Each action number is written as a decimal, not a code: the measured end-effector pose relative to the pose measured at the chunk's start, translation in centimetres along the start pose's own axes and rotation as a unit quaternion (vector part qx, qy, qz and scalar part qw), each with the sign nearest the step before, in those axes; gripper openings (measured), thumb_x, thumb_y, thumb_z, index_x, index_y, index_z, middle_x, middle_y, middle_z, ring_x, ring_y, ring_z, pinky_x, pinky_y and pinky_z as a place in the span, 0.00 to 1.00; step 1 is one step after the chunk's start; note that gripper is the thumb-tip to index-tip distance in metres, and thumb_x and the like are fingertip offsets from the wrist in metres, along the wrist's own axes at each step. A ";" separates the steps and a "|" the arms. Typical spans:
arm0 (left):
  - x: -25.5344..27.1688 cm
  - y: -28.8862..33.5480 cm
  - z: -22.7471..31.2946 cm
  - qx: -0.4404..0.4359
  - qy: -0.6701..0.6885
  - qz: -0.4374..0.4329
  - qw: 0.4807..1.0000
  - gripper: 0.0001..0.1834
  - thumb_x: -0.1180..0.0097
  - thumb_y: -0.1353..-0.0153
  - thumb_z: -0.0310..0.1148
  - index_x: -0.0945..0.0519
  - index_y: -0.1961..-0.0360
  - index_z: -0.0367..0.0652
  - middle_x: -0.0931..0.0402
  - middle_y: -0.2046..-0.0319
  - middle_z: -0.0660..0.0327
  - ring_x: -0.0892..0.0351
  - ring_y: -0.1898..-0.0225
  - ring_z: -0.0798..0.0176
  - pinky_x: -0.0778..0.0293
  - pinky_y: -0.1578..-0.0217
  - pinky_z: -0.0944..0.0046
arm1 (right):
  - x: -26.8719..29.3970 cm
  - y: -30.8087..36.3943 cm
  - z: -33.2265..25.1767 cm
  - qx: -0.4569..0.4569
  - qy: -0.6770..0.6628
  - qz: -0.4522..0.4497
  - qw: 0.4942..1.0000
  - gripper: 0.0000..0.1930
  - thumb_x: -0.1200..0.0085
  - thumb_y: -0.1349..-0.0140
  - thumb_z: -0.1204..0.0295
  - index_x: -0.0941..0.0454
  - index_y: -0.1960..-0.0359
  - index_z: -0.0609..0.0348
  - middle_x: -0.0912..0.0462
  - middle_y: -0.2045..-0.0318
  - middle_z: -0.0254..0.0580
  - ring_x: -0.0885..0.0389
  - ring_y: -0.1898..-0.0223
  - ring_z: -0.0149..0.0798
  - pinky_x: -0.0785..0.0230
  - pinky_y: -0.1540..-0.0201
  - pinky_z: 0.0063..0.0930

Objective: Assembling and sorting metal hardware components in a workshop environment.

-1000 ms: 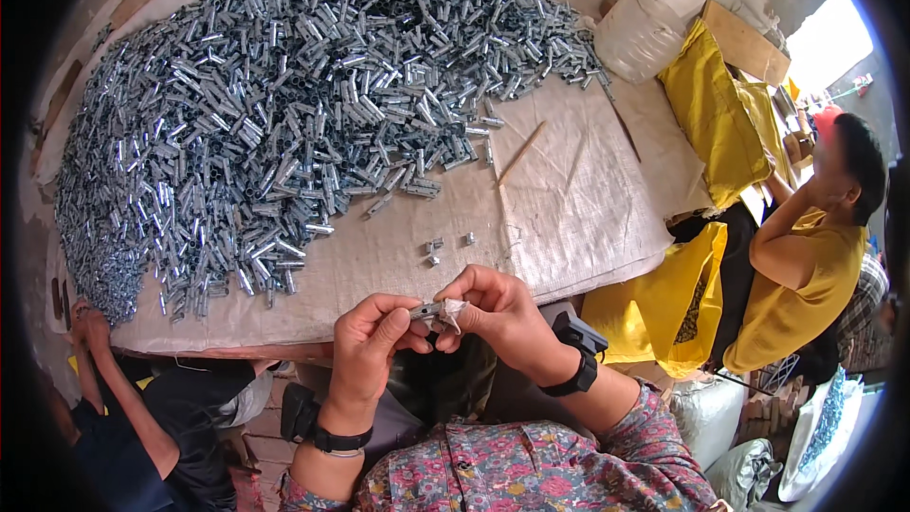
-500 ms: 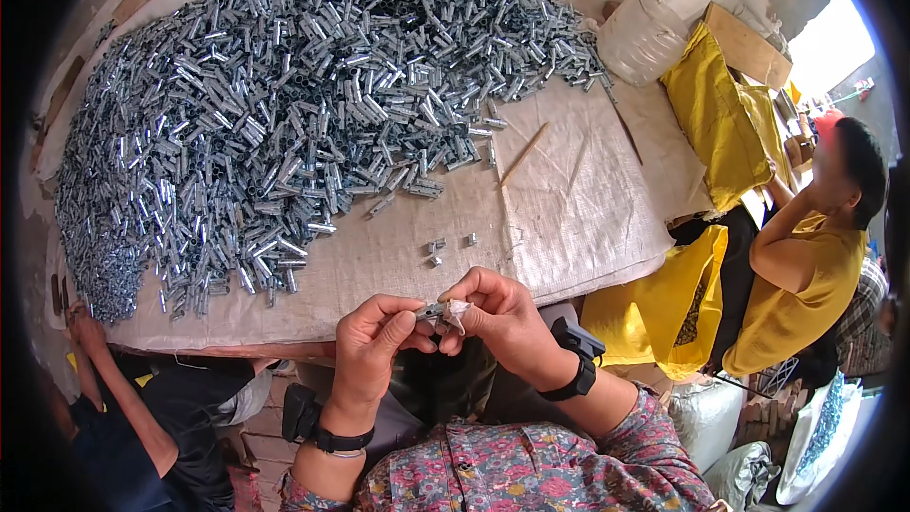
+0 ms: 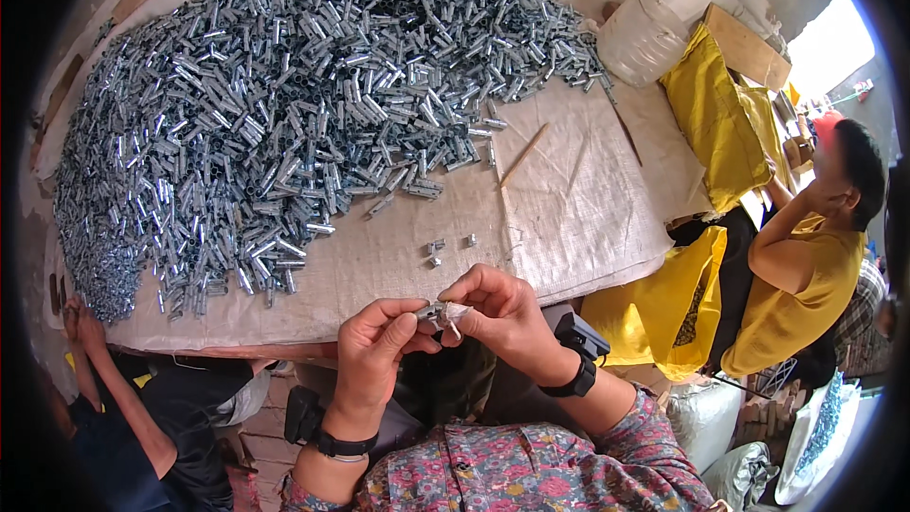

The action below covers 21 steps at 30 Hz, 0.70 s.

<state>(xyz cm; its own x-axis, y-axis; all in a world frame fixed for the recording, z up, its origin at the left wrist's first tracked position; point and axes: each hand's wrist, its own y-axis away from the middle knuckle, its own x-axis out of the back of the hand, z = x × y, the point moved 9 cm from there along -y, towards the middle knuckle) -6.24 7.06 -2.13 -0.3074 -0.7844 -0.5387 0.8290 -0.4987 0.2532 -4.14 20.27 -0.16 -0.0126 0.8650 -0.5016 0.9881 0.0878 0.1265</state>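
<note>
We see the left hand (image 3: 372,339) pinching a small metal piece (image 3: 430,312) by its left end, thumb against forefinger, in front of the near table edge; its long axis runs sideways, the right end tipped slightly away from us. At that right end, the thumb and forefinger of the right hand (image 3: 500,320) close on the piece too, with a whitish scrap (image 3: 457,312) bunched at their tips. Around this, from the left, we find a co-worker's hands (image 3: 85,327) at the table's corner, then a broad heap of metal sleeves (image 3: 284,123) pointing every way over a pale sheet (image 3: 578,218). Three loose metal bits (image 3: 435,247) lie just beyond our fingers, and a thin wooden stick (image 3: 524,156) slants past them; farther right come a clear bucket (image 3: 642,41), a yellow sack (image 3: 713,118) and a seated person in yellow (image 3: 810,284). As for what we cannot make out, the co-worker at left is partly lost in the dark rim, our fingertips cover both ends of the piece, so we cannot tell which is its front, and glare washes out the window (image 3: 831,43).
</note>
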 end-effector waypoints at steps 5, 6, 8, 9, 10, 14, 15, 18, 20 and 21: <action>0.0 0.1 0.1 -0.025 -0.009 0.023 0.999 0.11 0.47 0.33 0.29 0.24 0.55 0.30 0.18 0.65 0.52 0.16 0.66 0.61 0.18 0.64 0.66 | -0.4 0.1 -0.2 0.007 0.036 0.003 0.999 0.08 0.46 0.40 0.83 0.27 0.59 0.69 0.19 0.65 0.42 0.20 0.66 0.27 0.25 0.62 0.21; 0.1 0.2 0.1 -0.034 -0.013 0.029 0.999 0.11 0.48 0.33 0.29 0.24 0.55 0.30 0.18 0.65 0.52 0.16 0.66 0.61 0.18 0.63 0.66 | -0.4 0.1 -0.1 0.006 0.045 0.005 0.999 0.08 0.47 0.40 0.83 0.28 0.59 0.69 0.19 0.65 0.42 0.20 0.66 0.27 0.24 0.62 0.20; 0.1 0.2 0.2 -0.049 -0.021 0.037 0.998 0.11 0.48 0.33 0.29 0.24 0.55 0.30 0.18 0.64 0.52 0.16 0.66 0.61 0.18 0.63 0.66 | -0.5 0.1 0.0 -0.005 0.057 0.007 0.998 0.08 0.48 0.41 0.84 0.27 0.59 0.70 0.19 0.65 0.43 0.19 0.66 0.27 0.23 0.62 0.20; 0.0 0.3 0.4 -0.056 -0.026 0.039 0.997 0.11 0.48 0.33 0.29 0.24 0.56 0.30 0.18 0.64 0.52 0.16 0.66 0.61 0.18 0.63 0.66 | -0.5 0.1 0.0 -0.010 0.064 0.008 0.998 0.09 0.48 0.41 0.85 0.27 0.59 0.70 0.19 0.65 0.43 0.19 0.66 0.28 0.23 0.62 0.20; -0.1 0.3 0.5 -0.062 -0.030 0.042 0.997 0.11 0.48 0.33 0.29 0.24 0.56 0.30 0.18 0.64 0.52 0.16 0.66 0.61 0.18 0.62 0.65 | -0.5 0.2 0.1 -0.014 0.071 0.010 0.997 0.09 0.48 0.41 0.85 0.27 0.59 0.70 0.19 0.65 0.43 0.19 0.66 0.28 0.23 0.62 0.20; 0.1 0.4 0.6 -0.064 -0.071 0.045 0.994 0.11 0.48 0.32 0.30 0.24 0.56 0.31 0.18 0.65 0.53 0.17 0.66 0.63 0.19 0.62 0.67 | -0.4 0.4 0.0 -0.030 0.103 0.011 0.994 0.09 0.48 0.41 0.84 0.27 0.59 0.71 0.19 0.64 0.42 0.18 0.65 0.28 0.22 0.62 0.21; 0.2 0.4 0.7 -0.065 -0.084 0.048 0.993 0.11 0.48 0.33 0.30 0.24 0.56 0.31 0.18 0.65 0.53 0.17 0.66 0.64 0.19 0.62 0.68 | -0.4 0.4 0.0 -0.034 0.112 0.010 0.993 0.09 0.48 0.41 0.84 0.27 0.58 0.71 0.19 0.64 0.42 0.18 0.65 0.29 0.22 0.62 0.21; 0.1 0.6 1.0 -0.077 -0.112 0.049 0.990 0.11 0.47 0.33 0.29 0.24 0.56 0.31 0.19 0.65 0.55 0.17 0.65 0.65 0.21 0.61 0.69 | -0.4 0.5 -0.2 -0.054 0.154 0.009 0.986 0.09 0.48 0.41 0.84 0.27 0.58 0.71 0.19 0.64 0.42 0.18 0.64 0.30 0.22 0.62 0.22; 0.0 0.7 1.3 -0.085 -0.122 0.044 0.988 0.11 0.46 0.34 0.29 0.24 0.56 0.31 0.19 0.64 0.55 0.17 0.65 0.66 0.21 0.60 0.70 | -0.4 0.6 -0.4 -0.043 0.136 0.013 0.990 0.10 0.48 0.41 0.83 0.27 0.58 0.71 0.19 0.65 0.41 0.19 0.65 0.28 0.25 0.63 0.20; 0.0 0.8 1.4 -0.087 -0.125 0.039 0.987 0.11 0.46 0.34 0.28 0.24 0.55 0.31 0.19 0.64 0.55 0.17 0.64 0.66 0.21 0.60 0.70 | -0.4 0.7 -0.4 -0.038 0.127 0.014 0.991 0.10 0.48 0.41 0.83 0.27 0.57 0.71 0.18 0.66 0.40 0.20 0.65 0.27 0.27 0.63 0.19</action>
<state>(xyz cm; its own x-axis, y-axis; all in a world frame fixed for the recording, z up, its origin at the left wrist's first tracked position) -6.24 6.16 -0.86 -0.3265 -0.8958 -0.3015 0.9161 -0.3784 0.1324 -3.52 20.14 0.50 -0.0332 0.9633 -0.2662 0.9743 0.0906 0.2063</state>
